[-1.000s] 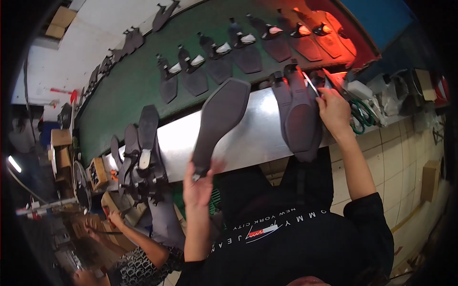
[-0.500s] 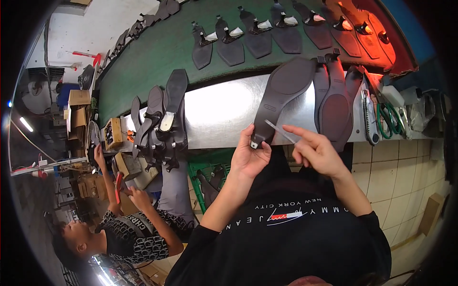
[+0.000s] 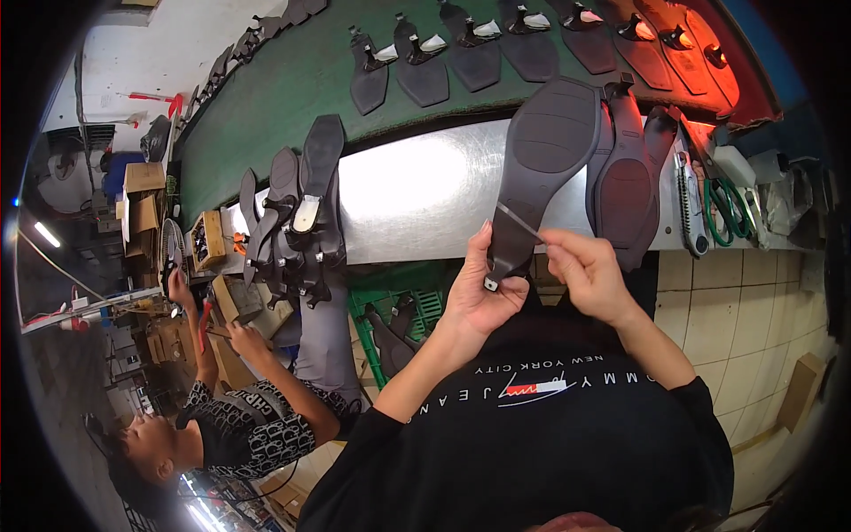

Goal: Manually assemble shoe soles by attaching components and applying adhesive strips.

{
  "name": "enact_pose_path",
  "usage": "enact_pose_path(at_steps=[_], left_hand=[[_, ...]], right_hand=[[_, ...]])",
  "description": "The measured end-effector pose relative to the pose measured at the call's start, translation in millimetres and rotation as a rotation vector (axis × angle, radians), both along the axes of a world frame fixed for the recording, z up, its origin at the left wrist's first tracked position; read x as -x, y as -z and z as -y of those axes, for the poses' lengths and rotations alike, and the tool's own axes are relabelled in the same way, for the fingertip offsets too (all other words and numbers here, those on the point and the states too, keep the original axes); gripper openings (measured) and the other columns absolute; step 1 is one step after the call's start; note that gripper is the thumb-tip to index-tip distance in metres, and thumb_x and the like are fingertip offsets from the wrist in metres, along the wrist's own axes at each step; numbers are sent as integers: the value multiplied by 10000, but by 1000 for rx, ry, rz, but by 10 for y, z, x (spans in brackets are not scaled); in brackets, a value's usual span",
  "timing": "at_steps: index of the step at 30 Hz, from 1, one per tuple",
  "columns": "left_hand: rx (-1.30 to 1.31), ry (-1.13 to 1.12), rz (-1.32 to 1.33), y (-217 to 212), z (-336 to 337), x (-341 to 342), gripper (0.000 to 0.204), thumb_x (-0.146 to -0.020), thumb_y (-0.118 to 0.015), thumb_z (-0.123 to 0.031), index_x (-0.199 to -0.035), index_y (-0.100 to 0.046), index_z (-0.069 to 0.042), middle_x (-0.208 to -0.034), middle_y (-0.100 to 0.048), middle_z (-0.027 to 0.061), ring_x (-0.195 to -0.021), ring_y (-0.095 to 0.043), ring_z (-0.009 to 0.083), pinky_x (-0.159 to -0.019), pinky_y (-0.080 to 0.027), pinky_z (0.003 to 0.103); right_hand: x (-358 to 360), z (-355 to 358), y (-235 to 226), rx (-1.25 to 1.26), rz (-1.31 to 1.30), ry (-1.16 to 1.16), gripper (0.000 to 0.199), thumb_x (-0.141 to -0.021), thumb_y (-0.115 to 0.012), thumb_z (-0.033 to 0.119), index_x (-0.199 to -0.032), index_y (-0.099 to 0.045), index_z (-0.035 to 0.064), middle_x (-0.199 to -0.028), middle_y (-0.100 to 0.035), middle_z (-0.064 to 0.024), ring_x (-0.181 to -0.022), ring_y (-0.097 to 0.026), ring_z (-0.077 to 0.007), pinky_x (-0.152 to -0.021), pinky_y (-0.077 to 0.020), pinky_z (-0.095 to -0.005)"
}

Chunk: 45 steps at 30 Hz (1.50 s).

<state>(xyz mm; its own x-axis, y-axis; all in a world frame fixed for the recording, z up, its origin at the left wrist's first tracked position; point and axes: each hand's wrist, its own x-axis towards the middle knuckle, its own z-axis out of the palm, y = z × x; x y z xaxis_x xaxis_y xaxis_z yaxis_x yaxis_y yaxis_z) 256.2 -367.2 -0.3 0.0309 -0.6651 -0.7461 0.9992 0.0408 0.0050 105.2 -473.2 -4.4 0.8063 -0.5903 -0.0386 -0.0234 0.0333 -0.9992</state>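
Note:
My left hand (image 3: 483, 301) is closed around the heel end of a dark grey-brown shoe sole (image 3: 532, 168), thumb on its face and fingers behind. The sole is tilted, its broad toe end pointing away over the metal bench strip. A small pale square (image 3: 490, 285) shows at the heel's end. Between the thumb and fingers of my right hand (image 3: 589, 270) is pinched a thin, narrow pale strip (image 3: 523, 223), which lies slantwise across the sole's narrow middle. Whether it is a blade or a tape cannot be made out.
More soles (image 3: 625, 186) lie right of the held one, beside a utility knife (image 3: 690, 204) and green-handled scissors (image 3: 727, 213). Heeled soles line the green belt (image 3: 390, 146). A stack of soles (image 3: 306, 208) and a co-worker (image 3: 257, 426) with a red-handled tool (image 3: 205, 324) are at left.
The held sole and both hands have shifted slightly right. My right forefinger, stretched out before, is now bent into a pinch, and the strip lies across the sole. The co-worker's red-handled tool has moved left.

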Motion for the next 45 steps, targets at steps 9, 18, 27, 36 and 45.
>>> enact_pose_path(at_steps=[9,18,27,36,45], left_hand=[[-48,-105,1045,-36,197,-40,527,-972,-458,-484,-775,-613,-21,-614,-590,25,-474,-501,65,-440,-385,206],[30,-130,1178,-32,208,-53,533,-969,-485,-470,-680,-601,-36,-605,-602,33,-499,-518,70,-476,-403,213],[-5,-182,909,-62,213,-176,496,-981,-445,-461,-682,-541,-77,-576,-542,33,-452,-470,114,-434,-378,240],[95,-172,629,43,136,-239,443,-972,-465,-457,-670,-459,-132,-586,-505,28,-471,-469,136,-397,-352,252],[14,-59,61,-72,202,-193,513,-874,-510,-625,-763,-548,-125,-694,-601,52,-594,-550,235,-617,-462,351]], right_hand=[[-58,-177,-111,-637,-10,-243,577,-972,-479,117,-1475,-195,116,-601,-480,-5,-494,-425,-63,-453,-347,-196],[-87,-125,11,-1051,196,-62,316,-988,-479,193,-1268,-469,46,-575,-408,5,-441,-396,-78,-408,-344,-225],[-45,-146,-93,198,-44,-63,242,-910,-539,33,-1141,-608,13,-681,-592,-62,-541,-544,-119,-504,-420,-249],[-264,-396,-94,701,63,48,120,-795,-655,18,-892,-589,41,-689,-579,-102,-637,-604,-285,-554,-475,-365],[-245,-235,-97,625,-60,102,56,-886,-589,73,-881,-567,22,-739,-612,-143,-633,-614,-323,-553,-480,-390]])
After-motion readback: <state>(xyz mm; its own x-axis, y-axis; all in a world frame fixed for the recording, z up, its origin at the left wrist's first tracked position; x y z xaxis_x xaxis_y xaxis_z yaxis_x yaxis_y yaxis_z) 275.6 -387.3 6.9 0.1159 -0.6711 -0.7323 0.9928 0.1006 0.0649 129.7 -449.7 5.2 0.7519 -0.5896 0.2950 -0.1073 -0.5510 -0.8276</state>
